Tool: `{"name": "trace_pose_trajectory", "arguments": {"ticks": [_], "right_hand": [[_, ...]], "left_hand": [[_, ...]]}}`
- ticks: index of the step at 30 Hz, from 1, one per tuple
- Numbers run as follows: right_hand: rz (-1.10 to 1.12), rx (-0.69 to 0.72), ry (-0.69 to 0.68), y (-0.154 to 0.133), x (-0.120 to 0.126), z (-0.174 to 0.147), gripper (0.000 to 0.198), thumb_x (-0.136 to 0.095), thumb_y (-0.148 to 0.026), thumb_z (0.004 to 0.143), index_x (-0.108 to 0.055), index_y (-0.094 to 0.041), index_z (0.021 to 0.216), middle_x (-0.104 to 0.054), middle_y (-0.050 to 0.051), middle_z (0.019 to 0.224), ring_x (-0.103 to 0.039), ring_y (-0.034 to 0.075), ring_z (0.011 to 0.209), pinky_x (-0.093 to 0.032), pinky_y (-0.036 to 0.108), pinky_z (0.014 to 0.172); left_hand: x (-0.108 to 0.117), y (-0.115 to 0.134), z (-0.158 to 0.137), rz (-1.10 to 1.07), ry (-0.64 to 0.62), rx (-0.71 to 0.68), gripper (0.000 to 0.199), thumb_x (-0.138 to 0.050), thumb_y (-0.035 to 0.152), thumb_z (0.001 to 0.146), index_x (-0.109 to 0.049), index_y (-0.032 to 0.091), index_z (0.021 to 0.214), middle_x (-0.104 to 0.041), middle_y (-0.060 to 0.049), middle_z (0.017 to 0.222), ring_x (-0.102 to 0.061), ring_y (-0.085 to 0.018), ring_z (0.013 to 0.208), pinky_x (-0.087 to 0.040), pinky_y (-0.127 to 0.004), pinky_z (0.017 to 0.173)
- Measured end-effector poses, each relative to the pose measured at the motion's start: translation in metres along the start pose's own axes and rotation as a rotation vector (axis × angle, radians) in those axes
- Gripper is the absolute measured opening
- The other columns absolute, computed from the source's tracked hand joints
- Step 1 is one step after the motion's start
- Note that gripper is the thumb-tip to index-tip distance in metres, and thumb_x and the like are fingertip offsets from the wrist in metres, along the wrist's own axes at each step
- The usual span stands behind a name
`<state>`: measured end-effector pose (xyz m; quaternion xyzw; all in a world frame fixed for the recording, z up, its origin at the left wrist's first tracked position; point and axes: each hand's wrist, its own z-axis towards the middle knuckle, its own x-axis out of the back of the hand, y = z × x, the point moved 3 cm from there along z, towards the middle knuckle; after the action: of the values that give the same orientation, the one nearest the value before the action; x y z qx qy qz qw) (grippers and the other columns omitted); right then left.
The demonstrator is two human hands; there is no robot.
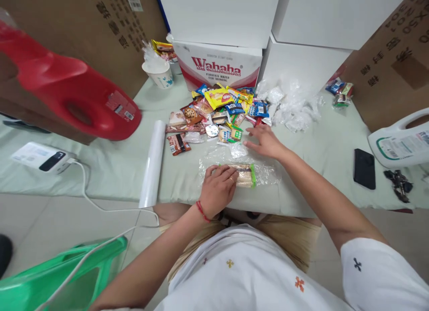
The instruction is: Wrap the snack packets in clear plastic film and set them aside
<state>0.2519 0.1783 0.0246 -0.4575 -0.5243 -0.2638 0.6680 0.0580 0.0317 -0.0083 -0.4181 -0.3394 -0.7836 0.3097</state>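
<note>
A packet of pale biscuits with green ends [246,175] lies on a sheet of clear plastic [264,174] near the table's front edge. My left hand [219,188] holds its left end down, the fingers close together and curled over it. My right hand [263,141] is open at the right front of a heap of wrapped snacks, thumb and fingers apart. Nearest to it are a small biscuit packet with a green edge [236,134] and a crumpled clear wrapper [237,149]. A yellow snack packet [219,98] tops the heap. A brown packet [178,144] lies at its left front.
Crumpled clear bags [295,107] lie right of the heap, before white boxes [308,65]. A white roll [153,163], red jug [87,101] and power bank [43,158] with a cable stand or lie left. A black phone [364,169] and white jug [402,141] are right.
</note>
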Motion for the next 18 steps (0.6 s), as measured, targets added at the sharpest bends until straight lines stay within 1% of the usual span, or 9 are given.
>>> {"name": "trace_pose_trajectory", "arguments": {"ticks": [2,4,6,8,10,12,15,16,18], "right_hand": [[-0.017,-0.058,-0.204,-0.007,-0.007,0.022,0.044,-0.071,-0.045,0.089,-0.073,-0.015,0.121,-0.075,0.011,0.101,-0.062,0.028,0.104,-0.042,0.032,0.087],[0.006,-0.056,-0.316,-0.013,-0.009,0.031,0.026,-0.073,-0.038,0.087,-0.077,-0.015,0.099,-0.074,0.006,0.087,-0.063,0.021,0.084,-0.039,0.027,0.074],[0.077,0.040,-0.311,-0.019,-0.002,0.030,0.016,-0.072,-0.031,0.088,-0.075,-0.016,0.088,-0.070,0.003,0.078,-0.059,0.016,0.073,-0.035,0.025,0.068],[0.127,0.154,-0.249,-0.027,0.010,0.018,0.013,-0.069,-0.028,0.090,-0.073,-0.016,0.088,-0.068,0.001,0.077,-0.057,0.014,0.070,-0.033,0.024,0.065],[0.114,0.250,-0.180,-0.036,0.018,-0.003,0.013,-0.064,-0.027,0.093,-0.072,-0.017,0.091,-0.069,0.003,0.082,-0.058,0.015,0.072,-0.032,0.025,0.065],[0.059,0.333,-0.139,-0.048,0.018,-0.031,0.018,-0.057,-0.026,0.099,-0.071,-0.018,0.092,-0.070,0.005,0.089,-0.059,0.016,0.074,-0.032,0.026,0.064],[-0.024,0.454,-0.168,-0.062,0.000,-0.072,0.028,-0.047,-0.029,0.106,-0.071,-0.021,0.096,-0.072,0.006,0.113,-0.059,0.014,0.070,-0.031,0.028,0.061],[-0.044,0.476,-0.179,-0.064,-0.008,-0.083,0.028,-0.045,-0.029,0.106,-0.071,-0.022,0.099,-0.070,0.006,0.125,-0.059,0.013,0.069,-0.030,0.028,0.060],[-0.074,0.485,-0.185,-0.064,-0.025,-0.099,0.026,-0.044,-0.027,0.107,-0.070,-0.025,0.110,-0.060,0.003,0.148,-0.063,0.013,0.073,-0.031,0.028,0.059]], "left_hand": [[0.003,0.000,0.000,-0.003,0.003,0.002,0.025,-0.056,0.019,0.098,-0.073,0.023,0.116,-0.077,-0.005,0.123,-0.064,-0.027,0.116,-0.038,-0.050,0.103],[0.004,0.001,0.000,-0.009,-0.002,0.005,0.026,-0.057,0.018,0.097,-0.074,0.024,0.116,-0.077,-0.005,0.123,-0.063,-0.027,0.116,-0.038,-0.051,0.104],[0.004,0.003,0.000,-0.011,-0.002,0.012,0.027,-0.057,0.018,0.096,-0.074,0.024,0.116,-0.077,-0.005,0.123,-0.062,-0.029,0.116,-0.039,-0.051,0.104],[0.004,0.003,-0.001,-0.016,-0.004,0.038,0.027,-0.056,0.019,0.097,-0.074,0.024,0.117,-0.076,-0.006,0.124,-0.061,-0.030,0.116,-0.041,-0.051,0.100],[0.002,0.003,-0.001,-0.032,-0.020,0.073,0.028,-0.055,0.020,0.097,-0.074,0.025,0.118,-0.076,-0.007,0.125,-0.061,-0.029,0.112,-0.043,-0.050,0.094],[0.001,0.003,-0.001,-0.050,-0.041,0.094,0.028,-0.055,0.021,0.099,-0.074,0.025,0.118,-0.075,-0.009,0.126,-0.061,-0.028,0.106,-0.044,-0.049,0.089],[-0.003,0.001,-0.001,-0.084,-0.065,0.093,0.025,-0.053,0.022,0.100,-0.075,0.023,0.111,-0.076,-0.010,0.120,-0.063,-0.027,0.100,-0.047,-0.047,0.085],[-0.003,0.000,-0.002,-0.113,-0.070,0.087,0.024,-0.052,0.020,0.099,-0.076,0.022,0.105,-0.077,-0.011,0.115,-0.064,-0.026,0.097,-0.048,-0.045,0.084],[-0.001,-0.005,-0.006,-0.223,-0.053,0.080,0.025,-0.051,0.018,0.098,-0.076,0.022,0.095,-0.079,-0.009,0.107,-0.066,-0.024,0.093,-0.051,-0.042,0.083]]}}
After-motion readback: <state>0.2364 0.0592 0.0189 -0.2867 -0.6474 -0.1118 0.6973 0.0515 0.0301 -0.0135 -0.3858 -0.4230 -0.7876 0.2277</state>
